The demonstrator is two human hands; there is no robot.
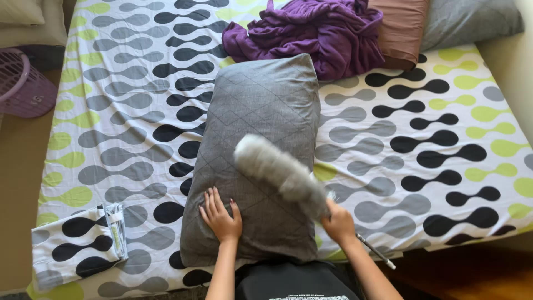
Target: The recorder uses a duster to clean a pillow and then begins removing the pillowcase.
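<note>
Pinning the grey pillow (256, 150) flat looks like the key to sweeping it well: the left hand (221, 216) lies open, palm down with fingers spread, on the pillow's near end, close to the near edge of the bed (139, 83). Keeping that pressure steady should, I judge, stop the pillowcase from bunching under each pass, and light strokes running the pillow's length, from the held end outward, would likely lift dust rather than press it in.

Just to the right, the right hand (338, 222) is closed around the handle of a fluffy grey duster (277, 169); a thin end of the handle pokes out behind the wrist over the bed's near edge. The duster head slants up and left from that fist and lies over the pillow's middle, blurred, so whether it touches the fabric cannot be told.

A folded patterned cloth (72, 247) sits at the near left corner. Farther off, a crumpled purple blanket (311, 33) lies just beyond the pillow's far end, with a brown pillow (401, 28) and another grey pillow (472, 22) toward the far right corner. A purple laundry basket (22, 83) stands off the bed's left edge.
</note>
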